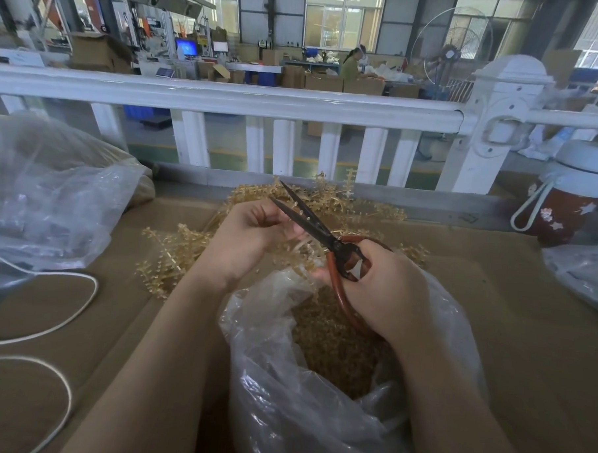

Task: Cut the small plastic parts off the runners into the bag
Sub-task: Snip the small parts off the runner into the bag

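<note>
Nearest, the clear plastic bag point(316, 415) sits open-mouthed on the cardboard-covered bench point(526, 322), already holding a deep layer of amber cut parts point(333, 344). The film looks thin and limp, so it will likely slump or fold shut if nudged; the loose parts inside probably weigh almost nothing each and would scatter easily if they miss the mouth.

Just above the bag's far rim, the right hand point(387, 292) has its fingers curled through the reddish loop handles of the scissors point(324, 234), a firm closed grip, with the dark blades parted in a narrow V pointing up and away. The left hand point(249, 238) pinches a runner point(305, 245) between curled fingers and thumb, holding it at the blades, over the bag's edge. The runner seems a thin, springy stem with brittle little branches: light, a bit slick, likely to flex or twist if held far from the cut. Holding the bare stem close to the blades looks the safest place to take it, with fingertips clear of the edges.

Beyond the hands lies the pile of uncut runners point(173, 255), tangled and probably prone to snagging one another when one is lifted. Farther off stand a drinking bottle point(576, 190) at right, another plastic bag point(52, 198) at left, and a white railing point(227, 100).
</note>
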Tool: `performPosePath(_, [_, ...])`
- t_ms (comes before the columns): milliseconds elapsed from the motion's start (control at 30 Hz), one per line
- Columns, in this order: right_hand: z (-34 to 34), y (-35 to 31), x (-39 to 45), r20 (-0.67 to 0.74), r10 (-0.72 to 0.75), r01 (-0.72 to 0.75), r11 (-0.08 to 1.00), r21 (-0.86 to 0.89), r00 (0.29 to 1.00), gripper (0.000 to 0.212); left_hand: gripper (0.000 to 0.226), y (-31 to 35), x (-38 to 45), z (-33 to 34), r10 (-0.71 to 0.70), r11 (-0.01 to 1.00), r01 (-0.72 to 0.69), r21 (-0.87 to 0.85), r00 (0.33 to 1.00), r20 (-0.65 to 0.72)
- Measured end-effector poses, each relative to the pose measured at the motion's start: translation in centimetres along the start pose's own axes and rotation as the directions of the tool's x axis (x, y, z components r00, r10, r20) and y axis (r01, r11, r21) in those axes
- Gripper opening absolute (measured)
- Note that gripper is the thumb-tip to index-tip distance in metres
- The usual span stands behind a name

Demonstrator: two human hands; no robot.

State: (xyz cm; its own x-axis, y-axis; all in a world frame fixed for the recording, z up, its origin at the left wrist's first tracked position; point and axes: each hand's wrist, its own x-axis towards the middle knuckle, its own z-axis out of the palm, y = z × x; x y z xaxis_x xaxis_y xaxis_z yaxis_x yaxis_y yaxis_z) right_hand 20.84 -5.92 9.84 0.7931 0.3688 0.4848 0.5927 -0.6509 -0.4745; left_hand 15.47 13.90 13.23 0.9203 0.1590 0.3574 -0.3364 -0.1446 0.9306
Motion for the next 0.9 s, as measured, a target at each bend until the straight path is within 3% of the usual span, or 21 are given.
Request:
performPosePath(333, [0.09, 0.19, -0.04, 0.007, 0.014, -0.014, 1.0, -0.003, 1.0, 0.056, 0.011, 0.15, 0.02, -0.19, 0.024, 0.999, -0.023, 0.029, 0.998, -0.06])
performPosePath(467, [0.09, 0.1, -0.02, 0.015, 0.032, -0.033, 0.999, 0.024, 0.999, 0.063, 0.009, 0.14, 0.0, -0.16, 0.028, 1.0, -0.027, 0.014, 0.997, -0.076])
performPosePath(667, [0.05, 0.05, -0.02, -0.011, 0.04, -0.04, 0.999, -0.029, 0.999, 0.046, 0.01, -0.05, 0.17, 0.32, 0.025, 1.0, -0.024, 0.02, 0.997, -0.072])
performPosePath(900, [0.01, -0.17, -0.07, 0.004, 0.034, -0.034, 0.999, 0.026, 0.999, 0.056, 0.007, -0.19, 0.1, 0.48, 0.043, 0.998, -0.045, -0.05, 0.998, -0.042])
